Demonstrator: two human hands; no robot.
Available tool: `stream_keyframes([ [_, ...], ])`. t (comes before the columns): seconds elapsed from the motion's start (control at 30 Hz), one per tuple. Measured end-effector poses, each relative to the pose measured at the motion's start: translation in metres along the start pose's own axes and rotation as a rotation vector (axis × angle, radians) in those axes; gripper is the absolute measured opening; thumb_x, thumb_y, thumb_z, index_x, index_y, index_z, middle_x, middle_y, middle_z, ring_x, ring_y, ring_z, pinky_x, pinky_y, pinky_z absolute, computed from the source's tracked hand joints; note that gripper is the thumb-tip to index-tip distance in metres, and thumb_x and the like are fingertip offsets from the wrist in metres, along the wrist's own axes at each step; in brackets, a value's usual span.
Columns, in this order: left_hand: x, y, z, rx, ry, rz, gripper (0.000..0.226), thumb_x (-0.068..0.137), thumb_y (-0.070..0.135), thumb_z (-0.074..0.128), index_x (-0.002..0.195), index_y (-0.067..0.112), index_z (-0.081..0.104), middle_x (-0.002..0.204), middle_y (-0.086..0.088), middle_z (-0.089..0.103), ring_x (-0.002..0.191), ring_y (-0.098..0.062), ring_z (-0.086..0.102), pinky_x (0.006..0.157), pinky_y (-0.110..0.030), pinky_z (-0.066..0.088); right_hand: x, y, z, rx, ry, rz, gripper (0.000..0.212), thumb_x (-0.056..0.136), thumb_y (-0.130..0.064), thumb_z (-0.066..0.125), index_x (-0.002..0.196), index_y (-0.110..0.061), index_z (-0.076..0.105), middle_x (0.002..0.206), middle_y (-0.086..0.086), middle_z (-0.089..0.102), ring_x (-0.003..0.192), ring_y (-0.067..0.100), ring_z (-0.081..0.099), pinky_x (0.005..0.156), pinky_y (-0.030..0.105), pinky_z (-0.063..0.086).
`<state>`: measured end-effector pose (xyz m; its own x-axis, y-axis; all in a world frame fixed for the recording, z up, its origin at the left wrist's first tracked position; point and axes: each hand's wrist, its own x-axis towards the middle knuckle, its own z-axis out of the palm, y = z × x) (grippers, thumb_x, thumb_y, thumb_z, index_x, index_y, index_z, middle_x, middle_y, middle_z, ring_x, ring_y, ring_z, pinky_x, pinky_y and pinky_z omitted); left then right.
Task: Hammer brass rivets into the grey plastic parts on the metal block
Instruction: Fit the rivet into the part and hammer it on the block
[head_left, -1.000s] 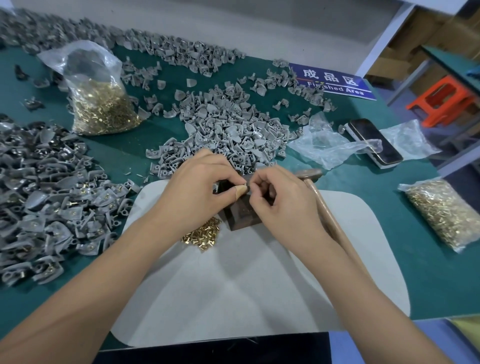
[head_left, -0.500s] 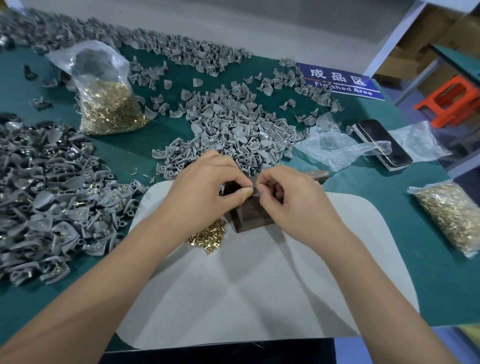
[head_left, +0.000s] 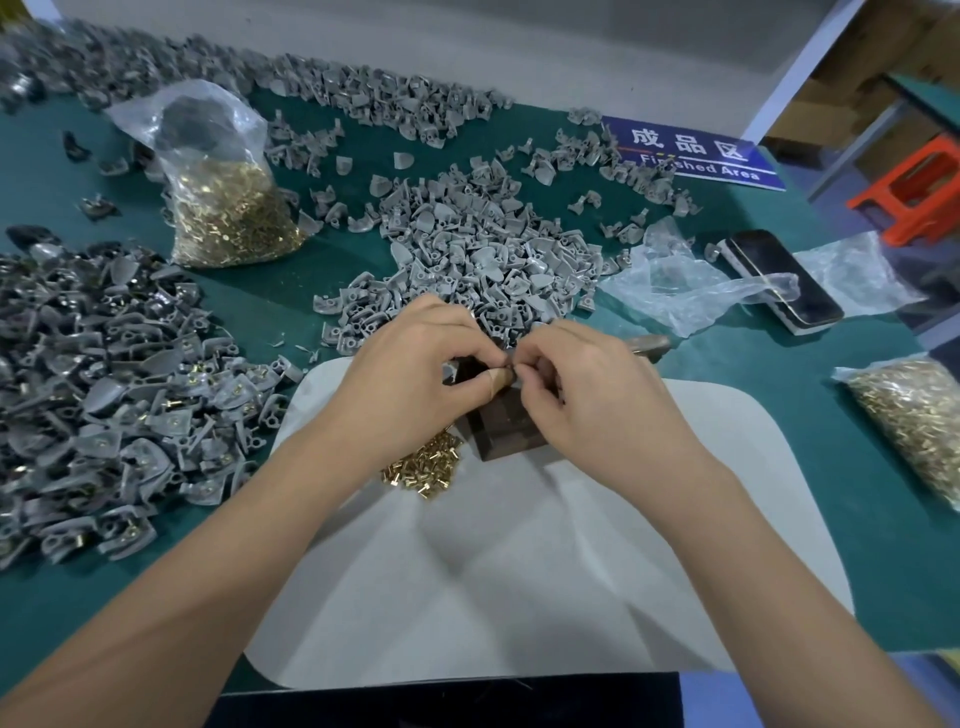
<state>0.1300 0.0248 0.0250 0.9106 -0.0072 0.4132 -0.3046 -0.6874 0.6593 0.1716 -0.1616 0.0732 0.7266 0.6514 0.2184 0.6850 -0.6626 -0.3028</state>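
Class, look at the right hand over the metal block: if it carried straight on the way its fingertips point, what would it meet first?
The right hand points left, so it would probably meet the left hand first; their fingertips already nearly touch above the metal block. Depth is uncertain.

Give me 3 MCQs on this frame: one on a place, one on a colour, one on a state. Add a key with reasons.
1. Where does the loose pile of brass rivets lie?
A. on the white mat, left of the metal block
B. on the phone
C. under the blue sign

2. What colour is the stool at far right?
A. yellow
B. orange
C. black

3. What are both hands doing?
A. swinging the hammer
B. lying flat on the mat
C. pinching something small together above the block

Key: 1 A, the rivets sit on the white mat beside the metal block. 2 B, its frame is orange. 3 C, the left hand and right hand meet fingertip to fingertip.
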Motion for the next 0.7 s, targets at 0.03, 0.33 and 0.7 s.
stream_keyframes([
  [0.03, 0.0, -0.001, 0.0, -0.001, 0.002, 0.0, 0.017, 0.085, 0.043, 0.071, 0.09, 0.029, 0.077, 0.088, 0.018, 0.064, 0.094, -0.014, 0.054, 0.078, -0.046, 0.05, -0.001, 0.001, 0.001, 0.027, 0.011, 0.013, 0.004, 0.094, -0.018, 0.061, 0.092, -0.019, 0.064, 0.085, -0.014, 0.05, 0.079, 0.01, 0.047, 0.065, 0.031, 0.036],
  [0.33, -0.001, 0.004, -0.002, -0.004, -0.009, -0.022, 0.017, 0.085, 0.048, 0.071, 0.09, 0.034, 0.076, 0.087, 0.019, 0.063, 0.094, -0.013, 0.054, 0.081, -0.044, 0.05, -0.007, 0.017, 0.011, 0.43, 0.085, 0.147, 0.011, 0.092, -0.017, 0.071, 0.098, -0.026, 0.074, 0.083, -0.012, 0.068, 0.076, 0.006, 0.061, 0.068, 0.013, 0.044],
  [0.7, -0.004, 0.011, 0.001, 0.066, -0.003, -0.02, 0.013, 0.089, 0.044, 0.071, 0.092, 0.032, 0.074, 0.091, 0.017, 0.063, 0.096, -0.013, 0.053, 0.084, -0.044, 0.049, -0.07, 0.077, 0.001, -0.075, 0.019, 0.682, 0.034, 0.096, -0.042, 0.062, 0.123, -0.021, 0.061, 0.11, 0.007, 0.059, 0.097, 0.029, 0.055, 0.073, 0.036, 0.039],
])
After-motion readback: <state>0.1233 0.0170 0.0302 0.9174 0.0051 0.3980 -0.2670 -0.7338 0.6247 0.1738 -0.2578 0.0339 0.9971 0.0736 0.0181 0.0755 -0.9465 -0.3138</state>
